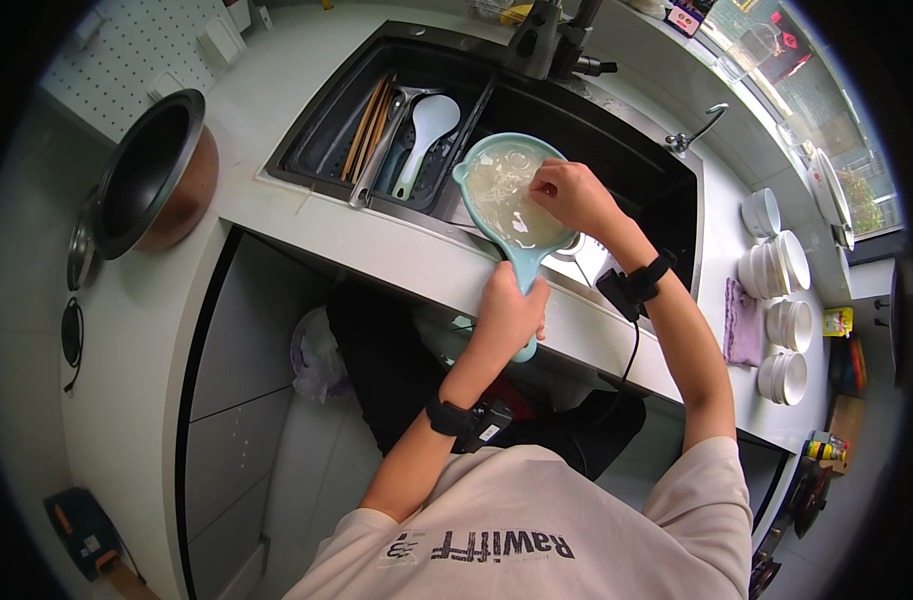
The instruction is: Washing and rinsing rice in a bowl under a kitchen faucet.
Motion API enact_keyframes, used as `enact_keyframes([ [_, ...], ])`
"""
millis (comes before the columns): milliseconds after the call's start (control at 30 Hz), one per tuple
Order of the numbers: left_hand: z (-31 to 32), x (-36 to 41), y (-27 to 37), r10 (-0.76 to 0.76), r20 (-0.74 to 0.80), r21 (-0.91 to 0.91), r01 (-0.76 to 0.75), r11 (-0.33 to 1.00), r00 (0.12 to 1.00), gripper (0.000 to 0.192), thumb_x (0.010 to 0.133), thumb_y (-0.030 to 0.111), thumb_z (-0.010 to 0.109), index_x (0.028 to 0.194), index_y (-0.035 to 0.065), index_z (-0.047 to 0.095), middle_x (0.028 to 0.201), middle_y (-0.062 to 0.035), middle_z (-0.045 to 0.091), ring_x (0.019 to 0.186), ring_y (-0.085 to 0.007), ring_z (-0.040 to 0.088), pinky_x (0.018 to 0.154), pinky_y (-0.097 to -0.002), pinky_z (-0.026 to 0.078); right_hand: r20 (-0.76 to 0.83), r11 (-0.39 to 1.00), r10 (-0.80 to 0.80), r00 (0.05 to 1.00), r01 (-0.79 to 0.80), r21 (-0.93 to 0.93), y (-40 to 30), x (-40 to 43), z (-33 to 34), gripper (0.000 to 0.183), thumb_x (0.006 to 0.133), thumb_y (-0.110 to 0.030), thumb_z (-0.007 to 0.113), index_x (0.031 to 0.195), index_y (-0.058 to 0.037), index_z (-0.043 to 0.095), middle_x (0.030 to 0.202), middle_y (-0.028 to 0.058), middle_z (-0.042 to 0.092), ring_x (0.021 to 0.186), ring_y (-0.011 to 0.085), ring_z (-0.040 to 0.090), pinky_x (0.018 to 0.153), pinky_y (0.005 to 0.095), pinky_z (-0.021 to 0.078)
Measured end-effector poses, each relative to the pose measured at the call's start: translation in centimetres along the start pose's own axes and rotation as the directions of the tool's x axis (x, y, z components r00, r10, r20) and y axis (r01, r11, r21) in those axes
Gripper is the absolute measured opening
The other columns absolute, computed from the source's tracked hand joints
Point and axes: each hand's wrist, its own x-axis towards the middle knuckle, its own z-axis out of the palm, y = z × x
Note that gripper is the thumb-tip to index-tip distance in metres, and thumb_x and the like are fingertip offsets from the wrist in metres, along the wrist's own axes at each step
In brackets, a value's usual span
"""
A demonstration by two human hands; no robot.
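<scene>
My left hand (507, 309) grips the handle of a pale blue plastic water dipper (526, 262), which has a spout on its rim. Cloudy, whitish water (505, 196) fills much of it, and pale material shows under the bright reflections. Over the right part of the dipper is my right hand (573, 196), its fingers curled inward at the water. Whether anything is inside those fingers is hidden. The dipper is held above the front edge of a black double-basin sink (614, 139), in front of its right basin.
The left basin holds wooden chopsticks (369, 127), a white rice paddle (432, 124) and a metal utensil (381, 154). A dark-lined pot (153, 176) rests on the left counter. A black faucet (535, 37) rises behind the sink. Stacked white bowls (775, 266) and a purple cloth (742, 322) lie right.
</scene>
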Motion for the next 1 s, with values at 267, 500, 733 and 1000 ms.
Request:
enact_keyframes([
  [267,0.0,-0.1,0.2,0.035,-0.005,0.030,-0.035,0.999,0.999,0.016,0.088,0.006,0.058,0.083,-0.0037,0.046,0.060,-0.0065,0.053,0.045,-0.0131,0.053,0.040,-0.0320,0.049,-0.017,0.982,0.148,0.989,-0.144,0.125,0.5,-0.8,0.0,0.016,0.085,-0.008,0.068,0.097,0.0021,0.073,0.085,0.0155,0.071,0.069,0.0208,0.067,0.067,0.0315,0.0537],
  [500,0.0,0.0,-0.1,0.031,0.002,0.029,-0.031,0.999,1.000,0.016,0.087,0.005,0.057,0.082,-0.0039,0.045,0.060,-0.0068,0.053,0.044,-0.0132,0.053,0.039,-0.0319,0.049,0.082,0.848,0.303,0.949,-0.308,0.432,1.2,-1.0,-0.3,0.020,0.089,-0.010,0.061,0.098,0.0039,0.073,0.081,0.0094,0.070,0.071,0.0147,0.065,0.067,0.0287,0.0527],
  [733,0.0,0.0,-0.2,0.060,0.001,0.030,-0.060,0.998,0.998,0.015,0.086,0.004,0.057,0.081,-0.0040,0.045,0.061,-0.0076,0.053,0.044,-0.0139,0.054,0.039,-0.0321,0.048,0.342,0.370,0.396,0.852,-0.489,0.790,1.6,-1.3,-0.5,0.019,0.097,-0.012,0.057,0.106,0.0026,0.067,0.090,0.0044,0.066,0.078,0.0096,0.061,0.075,0.0235,0.0539],
  [1000,-0.1,0.1,-0.4,0.036,0.004,0.035,-0.036,0.999,0.999,0.015,0.085,0.004,0.058,0.082,-0.0041,0.045,0.062,-0.0076,0.054,0.045,-0.0142,0.054,0.039,-0.0323,0.048,0.398,0.160,0.407,0.822,-0.493,0.855,1.4,-1.1,-0.9,0.021,0.098,-0.012,0.055,0.106,0.0044,0.065,0.090,0.0057,0.065,0.079,0.0115,0.064,0.075,0.0241,0.0553],
])
